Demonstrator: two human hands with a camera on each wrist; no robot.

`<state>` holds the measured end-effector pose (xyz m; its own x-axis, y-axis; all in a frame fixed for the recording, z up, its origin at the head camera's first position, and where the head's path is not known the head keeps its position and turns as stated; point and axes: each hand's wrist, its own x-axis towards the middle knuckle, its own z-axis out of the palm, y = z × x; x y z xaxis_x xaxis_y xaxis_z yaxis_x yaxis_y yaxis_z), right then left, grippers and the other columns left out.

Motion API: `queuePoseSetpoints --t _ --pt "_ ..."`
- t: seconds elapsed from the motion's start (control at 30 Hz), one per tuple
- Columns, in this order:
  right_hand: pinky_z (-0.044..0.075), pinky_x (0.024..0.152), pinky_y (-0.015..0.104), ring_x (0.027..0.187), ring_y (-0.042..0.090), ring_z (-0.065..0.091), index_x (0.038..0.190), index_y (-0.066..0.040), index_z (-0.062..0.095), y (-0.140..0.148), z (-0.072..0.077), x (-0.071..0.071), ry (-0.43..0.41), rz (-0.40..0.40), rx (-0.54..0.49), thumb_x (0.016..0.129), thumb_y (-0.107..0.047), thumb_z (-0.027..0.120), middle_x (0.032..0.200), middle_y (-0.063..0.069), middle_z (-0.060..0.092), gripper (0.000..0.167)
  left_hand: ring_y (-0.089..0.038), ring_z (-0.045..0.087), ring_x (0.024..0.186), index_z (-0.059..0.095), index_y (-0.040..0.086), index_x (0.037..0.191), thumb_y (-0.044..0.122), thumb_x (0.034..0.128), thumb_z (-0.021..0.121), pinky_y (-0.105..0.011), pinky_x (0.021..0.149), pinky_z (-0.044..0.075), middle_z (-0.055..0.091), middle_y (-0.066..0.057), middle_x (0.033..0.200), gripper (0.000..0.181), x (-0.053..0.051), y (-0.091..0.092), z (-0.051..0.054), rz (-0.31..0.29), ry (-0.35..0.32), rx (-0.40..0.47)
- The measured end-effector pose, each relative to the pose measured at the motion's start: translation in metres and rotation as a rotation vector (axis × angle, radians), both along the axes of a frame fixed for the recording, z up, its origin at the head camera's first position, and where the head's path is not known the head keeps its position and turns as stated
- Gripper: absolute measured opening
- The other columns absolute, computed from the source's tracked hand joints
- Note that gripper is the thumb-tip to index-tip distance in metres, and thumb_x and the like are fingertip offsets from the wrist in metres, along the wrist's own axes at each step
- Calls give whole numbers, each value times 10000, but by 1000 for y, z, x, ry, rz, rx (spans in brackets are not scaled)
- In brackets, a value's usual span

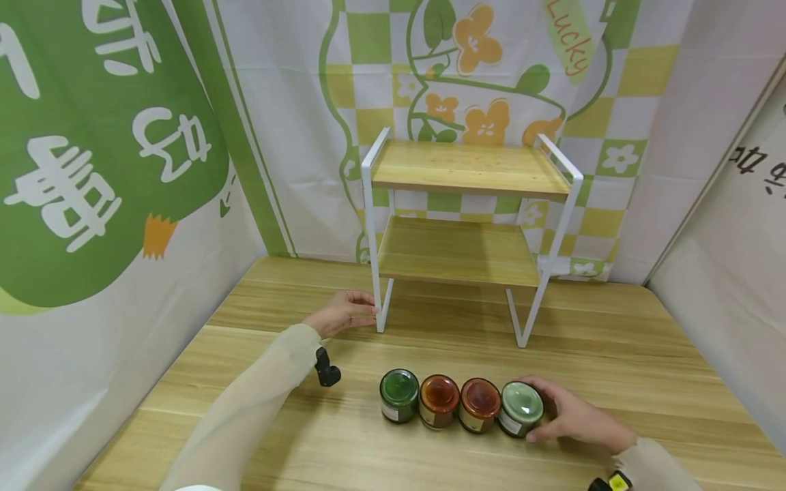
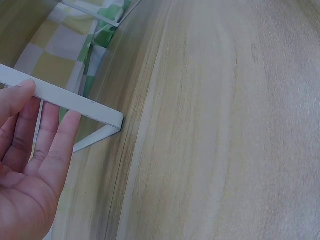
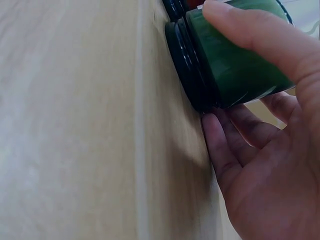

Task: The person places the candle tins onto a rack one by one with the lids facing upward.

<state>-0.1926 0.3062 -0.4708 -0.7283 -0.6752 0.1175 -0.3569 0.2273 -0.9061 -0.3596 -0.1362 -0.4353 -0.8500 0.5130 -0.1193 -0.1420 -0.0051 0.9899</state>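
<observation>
Four-sided white legs carry a two-tier wooden shelf rack [image 1: 469, 167] at the back of the table. My left hand [image 1: 345, 314] pinches its front left leg [image 2: 95, 107] near the foot, thumb on one side and fingers on the other. Several glass jars stand in a row nearer the front, dark lids down. At the row's right end, my right hand [image 1: 577, 416] holds a light green jar [image 1: 522, 404] between thumb and fingers; its dark lid [image 3: 185, 67] touches the tabletop. Beside it stand a brown-red jar [image 1: 480, 404], an orange-red jar [image 1: 439, 401] and a dark green jar [image 1: 399, 394].
The wood-grain table [image 1: 295, 436] runs back to a printed cloth backdrop [image 1: 282, 82]. A green-and-white cloth [image 1: 110, 170] hangs along the left side, and a pale cloth [image 1: 731, 259] on the right. The rack's lower shelf [image 1: 457, 249] sits above the tabletop.
</observation>
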Motion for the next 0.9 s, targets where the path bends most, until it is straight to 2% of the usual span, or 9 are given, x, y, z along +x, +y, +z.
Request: queuePoseSetpoints --t 0.43,0.9 --pt "414 961 116 1145 -17 507 1360 40 408 -1 0 0 -10 -27 30 766 -109 808 1262 -124 560 732 -243 627 1023 562 43 993 -57 950 539 -458 1038 495 600 -48 960 111 0 1 0 8 -1 -8" --pt "413 958 119 1130 -4 520 1339 41 429 -2 -1 0 11 -30 4 764 -68 803 1244 -103 579 695 -236 625 1010 559 35 998 -56 951 539 -423 1012 523 597 -58 971 104 -1 0 -1 5 -2 -2"
